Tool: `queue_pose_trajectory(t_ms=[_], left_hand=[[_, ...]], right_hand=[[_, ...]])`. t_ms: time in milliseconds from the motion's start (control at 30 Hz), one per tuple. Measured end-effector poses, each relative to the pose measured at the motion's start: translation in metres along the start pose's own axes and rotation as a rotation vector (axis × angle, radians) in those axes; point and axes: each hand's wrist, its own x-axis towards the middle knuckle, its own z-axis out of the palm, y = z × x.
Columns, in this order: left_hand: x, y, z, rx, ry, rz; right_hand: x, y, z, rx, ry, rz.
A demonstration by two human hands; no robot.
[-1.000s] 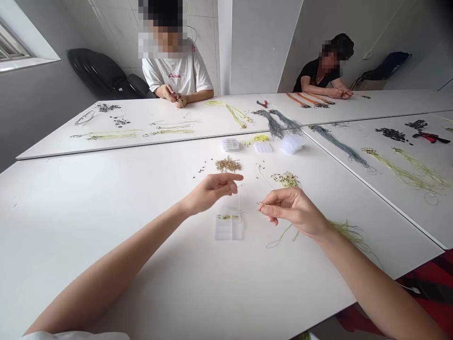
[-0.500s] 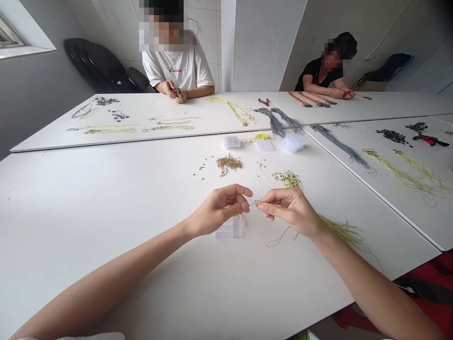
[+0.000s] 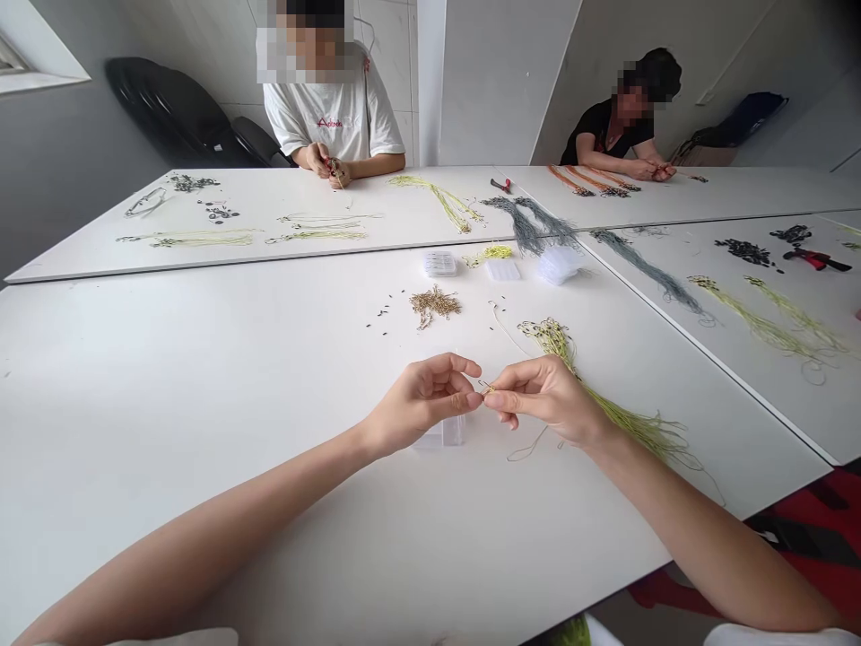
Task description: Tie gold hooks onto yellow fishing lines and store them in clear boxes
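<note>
The right hand pinches a small metal hook between thumb and forefinger, just above a clear plastic box that sits partly under the left hand. The left fingers curl in beside the hook; whether they grip it is hidden. A bundle of yellow-green line trails past the right wrist. Across the table, a co-worker's white T-shirt bears red script, too small to read surely.
</note>
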Motion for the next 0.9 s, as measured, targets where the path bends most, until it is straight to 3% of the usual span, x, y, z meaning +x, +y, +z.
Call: queue_pose_trajectory(t_ms=[333, 567, 900], left_hand=[[-0.008, -0.001, 0.004, 0.285, 0.098, 0.104], [-0.008, 0.005, 0.003, 0.435, 0.106, 0.085], [-0.007, 0.000, 0.002, 0.560, 0.298, 0.156]], right_hand=[[0.008, 0.011, 0.009, 0.125, -0.044, -0.017], [0.011, 0.011, 0.010, 0.138, -0.114, 0.018], [0.008, 0.013, 0.008, 0.096, -0.089, 0.082]])
